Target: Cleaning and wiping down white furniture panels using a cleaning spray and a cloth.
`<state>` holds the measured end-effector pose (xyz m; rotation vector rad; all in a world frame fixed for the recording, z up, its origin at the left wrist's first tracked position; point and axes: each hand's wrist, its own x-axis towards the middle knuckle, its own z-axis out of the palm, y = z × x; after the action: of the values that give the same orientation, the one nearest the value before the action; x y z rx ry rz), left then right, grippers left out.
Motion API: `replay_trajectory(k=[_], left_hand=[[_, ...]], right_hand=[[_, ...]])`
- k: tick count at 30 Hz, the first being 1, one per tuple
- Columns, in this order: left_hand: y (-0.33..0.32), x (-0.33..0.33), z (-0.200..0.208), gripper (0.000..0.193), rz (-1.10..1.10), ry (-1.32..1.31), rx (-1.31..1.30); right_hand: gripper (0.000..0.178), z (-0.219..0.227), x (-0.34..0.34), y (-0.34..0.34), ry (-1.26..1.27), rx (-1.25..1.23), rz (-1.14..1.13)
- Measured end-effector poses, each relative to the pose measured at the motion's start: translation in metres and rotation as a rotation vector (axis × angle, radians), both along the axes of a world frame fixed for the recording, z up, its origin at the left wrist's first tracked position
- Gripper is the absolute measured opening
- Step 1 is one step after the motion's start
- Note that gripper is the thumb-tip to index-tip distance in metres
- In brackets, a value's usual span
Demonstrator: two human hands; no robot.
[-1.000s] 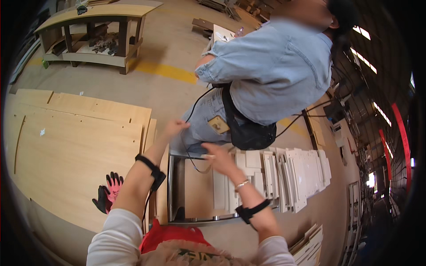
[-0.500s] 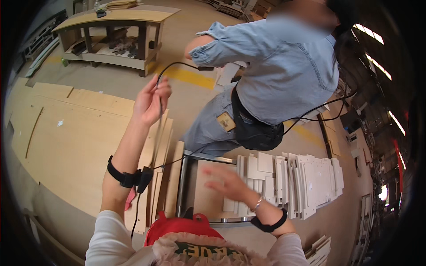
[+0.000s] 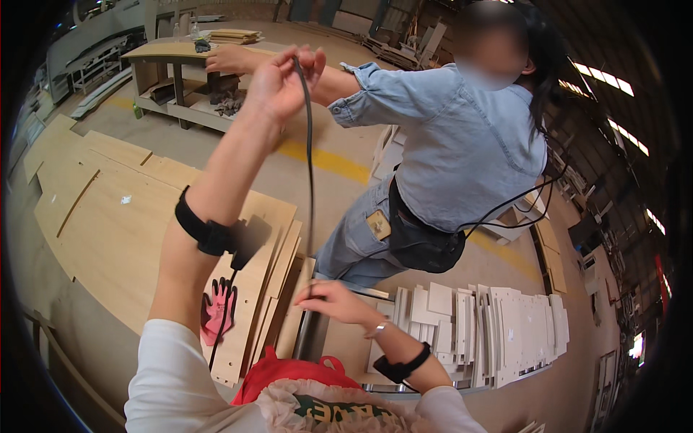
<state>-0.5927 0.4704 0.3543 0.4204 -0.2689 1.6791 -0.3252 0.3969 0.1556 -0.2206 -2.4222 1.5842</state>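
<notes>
A thin black cable (image 3: 310,159) hangs down in front of me. My left hand (image 3: 285,83), raised high, is closed around its upper part. Lower down, my right hand (image 3: 339,302) has its fingers bent together on the cable's lower stretch, above a metal-edged cart. Each forearm wears a black strap; a small black box (image 3: 249,242) with its own wire is on the left strap. A person in a denim shirt (image 3: 462,130) stands just beyond my hands, an arm reaching left behind my left hand. A black waist bag (image 3: 426,249) hangs at that person's hip.
Stacked wooden boards (image 3: 159,209) lie to the left, with a pink work glove (image 3: 218,310) on them. White panels (image 3: 498,332) stand in rows on the right. A wooden workbench (image 3: 155,50) is at the far left. More cable (image 3: 505,216) loops behind the person.
My left hand has risen and moved right with the cable. My right hand has moved left and down and closed on it. The other person's arm now stretches out to the left.
</notes>
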Motion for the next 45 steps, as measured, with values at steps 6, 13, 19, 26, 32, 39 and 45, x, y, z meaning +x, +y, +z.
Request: replay_trajectory(k=[6,13,19,26,32,39,45], left_hand=[[-0.033,0.061,-0.011,0.036,0.309,0.708,0.137],[-0.025,0.169,-0.012,0.037,0.348,1.368,0.151],[0.007,0.209,0.021,0.037,0.569,1.273,0.231],[0.047,0.231,0.039,0.020,0.727,0.664,0.087],[0.071,0.211,0.053,0.023,0.713,0.726,0.159],[0.120,0.185,0.093,0.019,1.074,1.223,0.271],[0.146,0.208,0.100,0.015,1.242,1.587,0.471]], right_hand=[[0.016,0.150,0.061,0.047,0.301,-0.203,-0.439],[0.024,0.258,0.074,0.095,0.305,0.159,-0.516],[0.025,0.302,0.082,0.111,0.366,0.389,-0.605],[0.026,0.288,0.060,0.116,0.515,0.967,-0.886],[0.022,0.302,0.040,0.133,0.546,1.081,-0.964],[0.018,0.369,0.097,0.182,0.621,0.550,-1.147],[0.017,0.348,0.105,0.179,0.449,0.520,-1.139]])
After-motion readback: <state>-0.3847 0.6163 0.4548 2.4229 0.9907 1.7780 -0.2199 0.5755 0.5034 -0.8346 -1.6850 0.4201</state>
